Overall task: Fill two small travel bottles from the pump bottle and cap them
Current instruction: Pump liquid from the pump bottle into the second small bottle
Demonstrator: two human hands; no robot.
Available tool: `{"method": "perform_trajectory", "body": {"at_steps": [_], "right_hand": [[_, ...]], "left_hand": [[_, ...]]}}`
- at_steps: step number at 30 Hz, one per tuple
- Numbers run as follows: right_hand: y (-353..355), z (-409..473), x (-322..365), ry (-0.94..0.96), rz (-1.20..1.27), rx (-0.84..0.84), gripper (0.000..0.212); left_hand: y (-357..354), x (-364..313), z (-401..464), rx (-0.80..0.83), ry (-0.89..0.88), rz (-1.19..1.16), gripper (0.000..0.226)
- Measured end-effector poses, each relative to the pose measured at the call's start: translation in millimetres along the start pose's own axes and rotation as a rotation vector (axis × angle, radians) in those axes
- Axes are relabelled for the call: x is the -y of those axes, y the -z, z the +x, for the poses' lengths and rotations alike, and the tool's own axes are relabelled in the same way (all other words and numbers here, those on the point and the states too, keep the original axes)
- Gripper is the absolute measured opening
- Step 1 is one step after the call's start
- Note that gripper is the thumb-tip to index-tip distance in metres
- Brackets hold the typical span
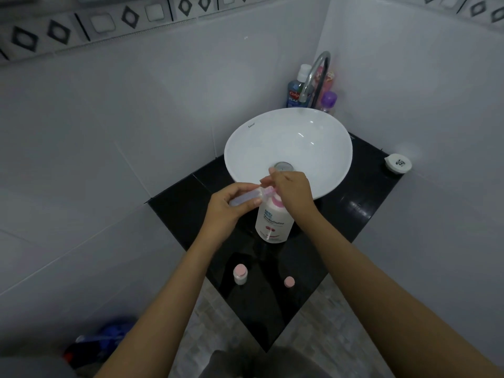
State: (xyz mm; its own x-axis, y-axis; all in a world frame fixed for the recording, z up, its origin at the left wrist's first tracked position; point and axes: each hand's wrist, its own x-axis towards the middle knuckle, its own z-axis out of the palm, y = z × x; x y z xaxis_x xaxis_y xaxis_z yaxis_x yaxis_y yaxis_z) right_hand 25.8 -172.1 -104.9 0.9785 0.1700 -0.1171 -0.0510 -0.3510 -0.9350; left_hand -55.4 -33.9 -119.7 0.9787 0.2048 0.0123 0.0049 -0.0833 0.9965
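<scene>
Center of frame: L hand (226, 207) is gripping a clear travel bottle (246, 196), fingers wrapped round its body, bottle lying almost sideways w/ its open mouth pointing right, touching the pink nozzle of the pump bottle (274, 221). Bottle is sitting in the upper part of the L hand, sticking out toward the R hand.

R hand (293, 190) is resting on top of the pump head, fingers curled together over it; pump head mostly hidden under the palm. Pump bottle is standing upright on the black counter (362, 214), just below the R hand and right beside the L hand, in front of the white sink (289, 148).

Lower center: 2nd travel bottle (240, 274) w/ pink cap on, standing upright on counter, well apart from both hands. To its right a loose pink cap (289, 282) is lying on counter, not touching it.

Upper right: tap (316, 75) w/ a few bottles behind it. Far right: small round white container (397, 163) at counter edge.
</scene>
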Motion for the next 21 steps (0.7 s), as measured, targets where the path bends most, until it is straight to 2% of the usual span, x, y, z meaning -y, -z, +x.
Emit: {"method": "perform_trajectory", "body": {"at_steps": [4, 8, 21], "right_hand": [[4, 0, 12, 0.020, 0.139, -0.038, 0.038], [-1, -6, 0, 0.102, 0.069, -0.099, 0.041], [-7, -7, -20, 0.166, 0.001, -0.057, 0.040]], "left_hand": [[0, -4, -1, -0.007, -0.009, 0.001, 0.025], [-1, -5, -4, 0.001, -0.007, -0.018, 0.023], [-6, -1, -8, -0.015, 0.061, -0.043, 0.027]]}}
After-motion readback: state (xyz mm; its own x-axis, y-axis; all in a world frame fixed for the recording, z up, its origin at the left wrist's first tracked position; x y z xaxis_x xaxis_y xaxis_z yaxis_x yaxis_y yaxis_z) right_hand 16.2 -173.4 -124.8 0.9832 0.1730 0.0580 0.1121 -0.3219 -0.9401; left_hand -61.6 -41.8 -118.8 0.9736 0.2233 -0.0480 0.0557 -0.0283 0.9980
